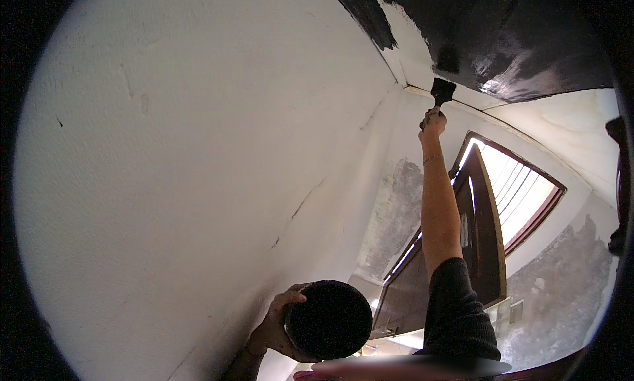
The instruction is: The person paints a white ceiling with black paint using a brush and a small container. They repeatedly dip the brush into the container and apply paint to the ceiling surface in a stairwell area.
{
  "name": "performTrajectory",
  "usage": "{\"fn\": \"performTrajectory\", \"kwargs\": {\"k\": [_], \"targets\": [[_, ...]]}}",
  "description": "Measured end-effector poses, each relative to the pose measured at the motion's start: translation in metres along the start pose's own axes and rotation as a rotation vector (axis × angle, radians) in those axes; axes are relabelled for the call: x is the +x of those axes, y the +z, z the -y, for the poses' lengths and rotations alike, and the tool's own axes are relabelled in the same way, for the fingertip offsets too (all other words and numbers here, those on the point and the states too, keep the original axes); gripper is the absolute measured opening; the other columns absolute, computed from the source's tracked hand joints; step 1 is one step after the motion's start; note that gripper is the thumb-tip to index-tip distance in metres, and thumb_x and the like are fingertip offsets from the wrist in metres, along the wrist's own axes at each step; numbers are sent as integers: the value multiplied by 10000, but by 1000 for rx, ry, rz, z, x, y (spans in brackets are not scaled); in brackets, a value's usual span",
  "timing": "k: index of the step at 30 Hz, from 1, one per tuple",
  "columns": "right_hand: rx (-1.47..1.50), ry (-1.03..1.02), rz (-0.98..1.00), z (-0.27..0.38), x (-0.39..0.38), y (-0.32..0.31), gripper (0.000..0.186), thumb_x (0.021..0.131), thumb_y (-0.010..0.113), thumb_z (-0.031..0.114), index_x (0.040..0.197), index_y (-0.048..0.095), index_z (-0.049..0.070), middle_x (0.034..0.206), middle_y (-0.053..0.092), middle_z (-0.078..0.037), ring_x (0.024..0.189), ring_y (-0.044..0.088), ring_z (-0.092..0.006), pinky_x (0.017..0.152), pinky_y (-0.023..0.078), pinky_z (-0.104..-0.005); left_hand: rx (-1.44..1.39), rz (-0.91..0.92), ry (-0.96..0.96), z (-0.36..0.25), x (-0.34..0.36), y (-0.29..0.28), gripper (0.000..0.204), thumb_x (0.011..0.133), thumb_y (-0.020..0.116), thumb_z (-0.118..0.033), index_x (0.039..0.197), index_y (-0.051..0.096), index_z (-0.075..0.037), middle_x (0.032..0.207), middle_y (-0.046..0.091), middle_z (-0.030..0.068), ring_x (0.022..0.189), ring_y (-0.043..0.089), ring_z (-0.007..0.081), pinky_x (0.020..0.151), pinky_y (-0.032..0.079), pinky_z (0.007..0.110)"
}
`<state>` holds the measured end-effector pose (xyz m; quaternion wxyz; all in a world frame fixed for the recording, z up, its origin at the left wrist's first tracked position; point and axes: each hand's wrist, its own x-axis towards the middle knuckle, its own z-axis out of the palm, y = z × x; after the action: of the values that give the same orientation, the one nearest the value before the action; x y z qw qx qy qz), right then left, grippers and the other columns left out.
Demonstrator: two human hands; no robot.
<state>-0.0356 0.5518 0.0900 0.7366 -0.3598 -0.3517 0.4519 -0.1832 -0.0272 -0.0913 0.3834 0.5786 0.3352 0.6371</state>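
Observation:
High up, my right hand (433,121) grips the handle of a paintbrush (442,90) with wide, black-coated bristles. The brush is at the ceiling, beside the edge of a large glossy black painted area (528,40); whether the bristles touch the surface, I cannot tell. An unpainted white strip of ceiling (411,40) lies between that area and a smaller black patch along the left wall. Low in the view, my left hand (272,325) is wrapped round the side of a round paint container (332,319). Its round face looks black, and its depth does not show.
A white wall (198,150) with thin cracks fills the left side. Beyond my right arm, a brown wooden door (482,229) stands ajar near a bright barred window (518,189). Grey blotches mark the far wall (555,295). Narrow trim (475,110) runs along the ceiling edge.

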Motion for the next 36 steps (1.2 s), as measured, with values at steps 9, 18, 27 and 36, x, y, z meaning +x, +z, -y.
{"fn": "performTrajectory", "kwargs": {"k": [9,18,27,36], "targets": [[462,-215,448,107,-98,28,285,990,561,192,722,484,134,624,484,10,436,348,-103,394,269,-287,-486,-251,-482,17,3,-7,669,659,741,-217,1283,558,-58,1309,597,172,1206,568,315,1074,425,458],[-122,-492,252,78,-139,-35,378,1039,534,337,857,567,8,645,534,-42,570,468,-128,515,401,-315,21,53,96,-7,5,9,1086,425,1016,-196,1350,449,-171,1408,485,219,1335,461,375,1113,357,503],[219,151,102,48,23,-18,237,951,503,103,721,555,130,594,514,-4,387,362,-121,384,273,-290,-52,-184,-80,-2,8,21,553,688,735,-211,1195,570,-61,1292,588,166,1218,551,310,1087,405,444],[388,-174,555,85,-101,-30,258,950,684,321,878,578,96,683,550,8,432,369,-69,399,275,-243,-368,-377,-344,32,-2,-12,439,811,601,-197,1183,621,34,1253,643,172,1170,593,297,1084,428,428]]}}
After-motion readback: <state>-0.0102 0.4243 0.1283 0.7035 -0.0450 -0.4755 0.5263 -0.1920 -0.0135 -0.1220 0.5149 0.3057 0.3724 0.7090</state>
